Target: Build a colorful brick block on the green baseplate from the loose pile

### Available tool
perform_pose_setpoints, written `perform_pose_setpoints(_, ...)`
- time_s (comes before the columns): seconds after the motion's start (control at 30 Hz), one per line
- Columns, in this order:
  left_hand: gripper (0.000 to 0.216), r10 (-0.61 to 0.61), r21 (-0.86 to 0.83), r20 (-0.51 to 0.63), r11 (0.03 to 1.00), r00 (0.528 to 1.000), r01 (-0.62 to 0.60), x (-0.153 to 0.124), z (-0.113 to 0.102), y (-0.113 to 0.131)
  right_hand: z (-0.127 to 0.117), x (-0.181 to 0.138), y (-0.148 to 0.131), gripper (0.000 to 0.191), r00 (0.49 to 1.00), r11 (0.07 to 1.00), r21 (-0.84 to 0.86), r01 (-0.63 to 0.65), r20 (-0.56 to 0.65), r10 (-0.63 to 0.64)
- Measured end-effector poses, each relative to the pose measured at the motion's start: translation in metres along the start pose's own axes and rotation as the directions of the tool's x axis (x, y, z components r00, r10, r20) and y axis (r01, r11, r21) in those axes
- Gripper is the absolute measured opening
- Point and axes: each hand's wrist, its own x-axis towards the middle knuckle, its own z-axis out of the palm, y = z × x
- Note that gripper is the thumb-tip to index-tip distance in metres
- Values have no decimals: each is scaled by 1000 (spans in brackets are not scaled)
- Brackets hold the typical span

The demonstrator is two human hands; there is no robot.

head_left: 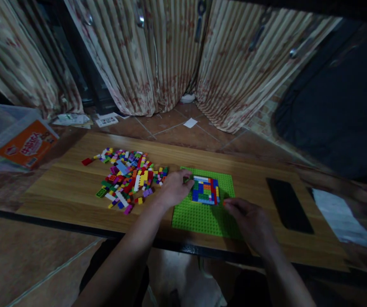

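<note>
A green baseplate (pixel 199 217) lies on the wooden table (pixel 74 192), with a block of red, blue, white and orange bricks (pixel 205 190) built on its far part. My left hand (pixel 175 186) rests at the plate's left edge, fingers curled beside the built block, pinching something small that I cannot make out. My right hand (pixel 250 221) lies on the plate's right side, fingertips pinched next to the block's lower right corner, where a small red piece shows. A loose pile of coloured bricks (pixel 127 179) is spread to the left of the plate.
A black phone (pixel 287 204) lies flat to the right of the plate, and white paper (pixel 340 217) beyond it. A clear plastic bag with an orange box (pixel 26 145) sits at the far left. Striped curtains (pixel 158 55) hang behind the table over a tiled floor.
</note>
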Motion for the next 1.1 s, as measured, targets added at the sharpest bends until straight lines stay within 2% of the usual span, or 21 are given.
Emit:
perform_pose_setpoints(0.17,29,6,26,8,1000,1000,-6,3,1,0,6,1,-4,23,999,1000,-8,21,39,-21)
perform_pose_setpoints(0.4,27,40,51,11,998,999,-40,2,2,-1,12,3,-8,21,997,996,-32,79,-3,-79)
perform_pose_setpoints(1.1,25,27,59,-2,998,1000,-26,3,4,-1,13,10,-4,19,1000,998,66,3,11,-4)
